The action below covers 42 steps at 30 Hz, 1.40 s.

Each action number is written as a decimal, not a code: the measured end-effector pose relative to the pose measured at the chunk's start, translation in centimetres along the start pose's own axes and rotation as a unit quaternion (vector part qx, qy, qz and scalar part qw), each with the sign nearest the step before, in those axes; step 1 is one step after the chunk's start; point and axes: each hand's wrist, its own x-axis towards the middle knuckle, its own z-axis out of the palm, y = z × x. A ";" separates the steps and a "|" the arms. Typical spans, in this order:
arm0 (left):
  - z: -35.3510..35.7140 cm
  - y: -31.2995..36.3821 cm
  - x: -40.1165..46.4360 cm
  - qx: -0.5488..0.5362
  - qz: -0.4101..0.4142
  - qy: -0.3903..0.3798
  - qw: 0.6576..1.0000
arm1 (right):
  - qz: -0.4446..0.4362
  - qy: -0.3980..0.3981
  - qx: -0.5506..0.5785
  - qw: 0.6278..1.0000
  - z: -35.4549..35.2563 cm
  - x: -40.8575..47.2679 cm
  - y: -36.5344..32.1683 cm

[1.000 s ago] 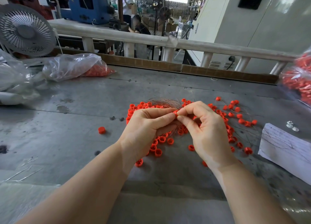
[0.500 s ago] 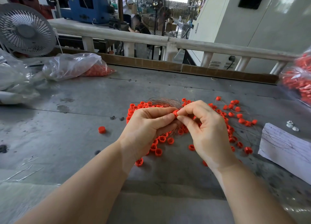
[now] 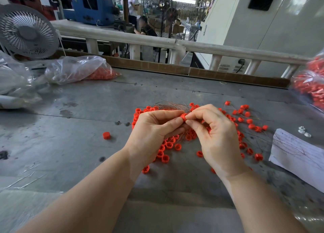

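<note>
Because the small round red plastic cap (image 3: 183,117), pinched between the curled fingertips of your left hand (image 3: 154,129) and right hand (image 3: 215,133), looks light, rigid and slick, grip its outer rim firmly without crushing.

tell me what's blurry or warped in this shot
Head view: left hand, right hand and the red cap they pinch are sharp; the bag of caps at the right edge is blurred; the railing bows from wide-angle distortion; glare on the clear bag.
</note>
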 end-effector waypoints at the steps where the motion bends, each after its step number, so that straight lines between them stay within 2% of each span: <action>1: 0.0 0.0 0.0 0.004 0.010 0.005 1.000 | -0.002 0.003 0.000 1.000 0.0 0.0 0.0; 14: 0.1 0.1 -0.1 0.052 0.038 0.012 0.998 | -0.005 0.006 0.023 1.000 -0.2 0.1 -0.3; 24: -0.3 0.5 -0.2 0.073 0.030 -0.020 0.997 | -0.031 -0.018 0.018 0.999 -0.5 0.2 0.0; 33: -0.3 0.7 -0.4 0.138 0.071 -0.016 0.988 | -0.026 -0.024 0.015 0.999 -0.5 0.2 0.0; 42: -0.5 0.8 -0.2 0.115 0.029 -0.022 0.993 | -0.021 -0.047 0.014 0.999 -0.7 0.2 0.0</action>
